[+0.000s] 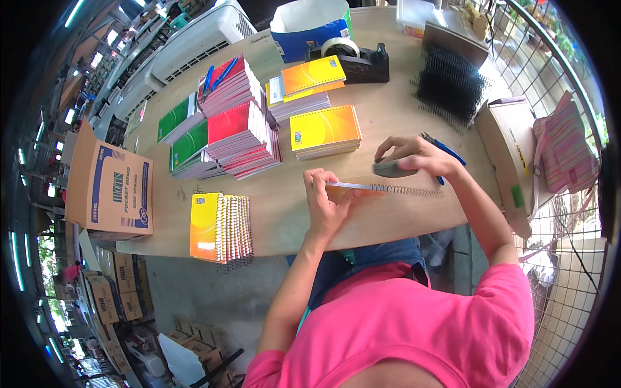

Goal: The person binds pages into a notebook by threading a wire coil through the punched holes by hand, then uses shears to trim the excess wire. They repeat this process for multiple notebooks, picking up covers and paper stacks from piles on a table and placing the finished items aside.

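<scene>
1. the left grip [325, 197] is closed on a thin yellow-orange paper notebook [362, 190], pinched between thumb and fingers; the notebook is edge-on, near the front of the pale wooden worktop [291, 194].
2. the right grip [414, 155] is grasping a dark grey-green rounded block [395, 170] just above the notebook's right end; whether the block touches anything below it, i cannot tell.
3. a thin dark spiral coil [419, 191] runs along the notebook's edge and sticks out well past its right end; a long part lies free of the pages.
4. the step in hand looks like threading the coil through the notebook's edge, seemingly partway; the next move would call for a steady left grip, holes kept in line, and the coil turned further in without bending, perhaps with the block's help.
5. beside the right wrist lie blue-handled pliers [451, 153], likely meant for the coil's ends later; beyond them is a heap of black spiral coils [449, 84].
6. farther out, a stack of yellow-covered notebooks [325, 131] sits behind the left grip; a row of coil-bound yellow notebooks [217, 226] lies to the left, apparently past this step.
</scene>
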